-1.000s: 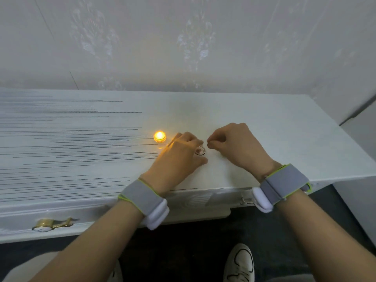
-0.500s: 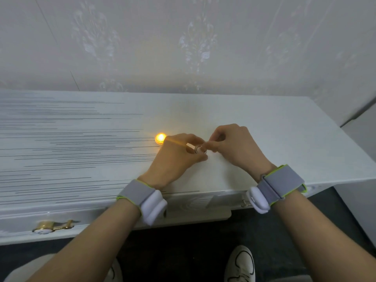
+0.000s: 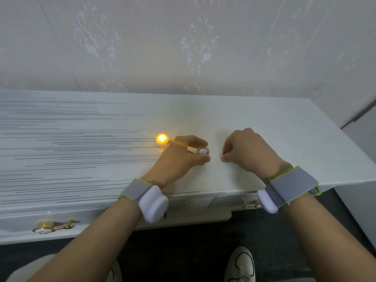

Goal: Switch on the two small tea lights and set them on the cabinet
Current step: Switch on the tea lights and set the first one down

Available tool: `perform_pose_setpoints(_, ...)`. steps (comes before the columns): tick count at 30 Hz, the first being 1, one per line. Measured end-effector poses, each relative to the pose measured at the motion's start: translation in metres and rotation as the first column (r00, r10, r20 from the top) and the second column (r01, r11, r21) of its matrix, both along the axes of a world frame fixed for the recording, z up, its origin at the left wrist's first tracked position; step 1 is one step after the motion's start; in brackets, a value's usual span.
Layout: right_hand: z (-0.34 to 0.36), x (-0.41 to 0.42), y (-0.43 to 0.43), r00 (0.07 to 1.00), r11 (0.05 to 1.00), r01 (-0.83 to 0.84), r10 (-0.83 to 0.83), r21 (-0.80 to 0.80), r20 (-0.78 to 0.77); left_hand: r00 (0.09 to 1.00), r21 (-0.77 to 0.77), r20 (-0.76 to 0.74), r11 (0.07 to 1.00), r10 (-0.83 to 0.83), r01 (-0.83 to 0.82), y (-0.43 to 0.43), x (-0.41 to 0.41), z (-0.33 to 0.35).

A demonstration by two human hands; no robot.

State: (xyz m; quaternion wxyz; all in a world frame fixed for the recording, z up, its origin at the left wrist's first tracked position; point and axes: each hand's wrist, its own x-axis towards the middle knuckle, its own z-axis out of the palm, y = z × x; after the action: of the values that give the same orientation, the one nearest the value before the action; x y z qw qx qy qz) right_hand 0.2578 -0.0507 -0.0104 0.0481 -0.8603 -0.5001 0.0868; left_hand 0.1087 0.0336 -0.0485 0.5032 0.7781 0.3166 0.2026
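Observation:
One small tea light point(image 3: 162, 139) glows orange on the white cabinet top point(image 3: 264, 127), just left of my hands. My left hand point(image 3: 181, 157) pinches the second tea light point(image 3: 202, 151) between thumb and fingers, its round end turned to the right; it shows no glow. My right hand point(image 3: 244, 151) hovers a short gap to the right of it, fingers curled with the fingertips pinched together, not touching the light. Whether something tiny sits between those fingertips I cannot tell.
The cabinet top has thin dark streaks across its left half. A patterned wall point(image 3: 199, 43) rises directly behind it. A gold drawer handle point(image 3: 54, 225) sits on the front at lower left, and the cabinet's right end point(image 3: 345, 159) is near my right wrist.
My right hand has pulled away to the right from the unlit tea light, which it was touching half a second ago. The left hand still holds that light, now turned end-on.

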Motion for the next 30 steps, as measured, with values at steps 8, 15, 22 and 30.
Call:
perform_pose_setpoints(8,0.017,-0.012,0.001,0.883,0.95,0.104,0.048,0.295,-0.466,0.999,-0.032,-0.007,0.998,-0.047,0.047,-0.001,-0.003,0.003)
perform_pose_setpoints(15,0.009,-0.023,0.003,0.884,0.948,0.142,0.007,0.283,-0.467,0.999,-0.032,0.032,0.999,-0.039,0.04,-0.004,-0.004,0.005)
perform_pose_setpoints(22,0.014,0.001,-0.005,0.943,0.908,0.24,-0.134,0.343,-0.305,0.991,-0.214,0.119,0.976,0.058,-0.032,-0.002,-0.004,0.01)
perform_pose_setpoints(30,0.012,0.022,-0.028,0.945,0.972,0.225,-0.234,-0.064,-0.229,0.954,-0.595,0.278,0.8,0.113,0.079,0.0,-0.003,0.017)
